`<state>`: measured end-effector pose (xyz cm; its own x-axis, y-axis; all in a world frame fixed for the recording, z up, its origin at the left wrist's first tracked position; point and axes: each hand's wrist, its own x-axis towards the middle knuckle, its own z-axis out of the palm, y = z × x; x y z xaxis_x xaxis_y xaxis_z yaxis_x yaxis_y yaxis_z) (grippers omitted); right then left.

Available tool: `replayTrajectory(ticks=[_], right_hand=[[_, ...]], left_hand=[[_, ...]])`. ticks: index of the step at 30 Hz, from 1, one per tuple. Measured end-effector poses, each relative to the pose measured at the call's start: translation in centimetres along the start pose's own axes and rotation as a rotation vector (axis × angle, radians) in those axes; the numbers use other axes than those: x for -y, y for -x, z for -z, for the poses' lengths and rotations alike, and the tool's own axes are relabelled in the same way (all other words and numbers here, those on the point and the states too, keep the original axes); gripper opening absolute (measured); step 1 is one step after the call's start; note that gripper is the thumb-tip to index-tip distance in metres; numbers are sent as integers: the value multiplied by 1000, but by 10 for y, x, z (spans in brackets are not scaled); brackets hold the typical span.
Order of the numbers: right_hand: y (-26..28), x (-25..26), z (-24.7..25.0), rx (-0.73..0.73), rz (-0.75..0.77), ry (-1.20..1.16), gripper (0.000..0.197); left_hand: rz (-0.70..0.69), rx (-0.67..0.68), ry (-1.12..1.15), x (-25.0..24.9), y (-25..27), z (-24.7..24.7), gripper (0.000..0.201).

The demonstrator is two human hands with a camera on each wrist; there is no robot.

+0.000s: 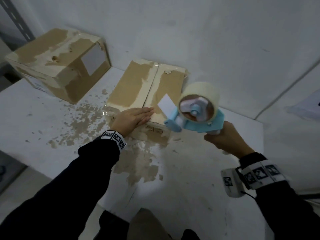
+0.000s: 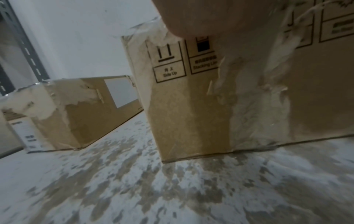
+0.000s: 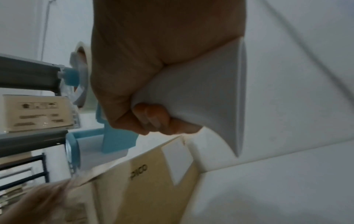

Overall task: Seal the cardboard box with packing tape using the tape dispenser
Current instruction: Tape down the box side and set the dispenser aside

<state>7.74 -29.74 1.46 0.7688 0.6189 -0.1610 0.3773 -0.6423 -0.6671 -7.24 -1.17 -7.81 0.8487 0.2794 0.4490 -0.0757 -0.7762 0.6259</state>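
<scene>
A brown cardboard box (image 1: 131, 85) with torn, peeled patches stands on the white table (image 1: 43, 110), its top flaps closed along a centre seam. My left hand (image 1: 133, 116) lies flat with straight fingers on the box's near top edge by the seam. My right hand (image 1: 223, 135) grips the white handle (image 3: 201, 91) of a light blue tape dispenser (image 1: 195, 118) carrying a roll of clear tape (image 1: 202, 94). The dispenser hovers over the box's near right corner, its front roller (image 3: 76, 153) just above the box top (image 3: 145, 181).
A second, larger cardboard box (image 1: 57, 63) sits at the back left of the table, also seen as box (image 2: 80, 112) in the left wrist view. The tabletop paint is worn in brown patches (image 1: 138, 163). A white wall (image 1: 225, 40) rises right behind the boxes.
</scene>
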Motion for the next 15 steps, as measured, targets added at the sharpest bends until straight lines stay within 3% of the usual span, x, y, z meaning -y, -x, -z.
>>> replayTrajectory(ticks=[3,5,7,10,15], right_hand=[[8,-24,22,-52,-82,-12,29],[8,-26,22,-66,-75,15,30],[2,-26,19,-83,-56,39,32],[-8,-27,23,-119,-64,4,30],[-14,-29,20,-93,13,103,20]], left_hand=[[191,82,277,5,-3,0,41],[162,51,292,4,-8,-1,41],[114,111,359,6,-8,-4,39],[-130,97,42,10,-9,-8,29],[-258,25,-370,9,-10,-6,39]])
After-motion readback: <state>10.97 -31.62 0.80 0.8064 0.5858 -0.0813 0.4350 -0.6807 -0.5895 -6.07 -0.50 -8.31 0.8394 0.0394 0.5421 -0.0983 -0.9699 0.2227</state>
